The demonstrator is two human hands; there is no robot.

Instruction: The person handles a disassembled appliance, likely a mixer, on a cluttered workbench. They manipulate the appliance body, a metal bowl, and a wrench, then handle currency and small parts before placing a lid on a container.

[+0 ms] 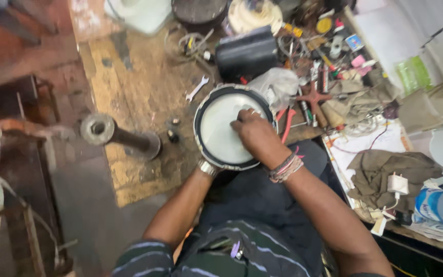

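Head view looks straight down at a person seated with a round pan-like metal vessel (221,134) on the lap, its pale inside facing up and its rim dark and worn. Right hand (252,131) rests inside the vessel at its upper right part, fingers curled down against the pale surface near the rim; whether it grips anything small there cannot be told. A bundle of bracelets (285,168) sits on that wrist. Left hand (207,166) is mostly hidden beneath the vessel's lower edge, only the wrist with a metal watch showing, so it seems to support the vessel from below, and how far it is closed cannot be told.

Beyond the vessel, on the worn counter (134,92), a small spanner (196,88) lies well apart to the upper left, and a thick metal pipe piece (116,134) lies further left. A black cylinder (246,53) and a crumpled plastic bag (278,84) lie just above the vessel. Red-handled pliers (287,122) lie just beside its right rim.
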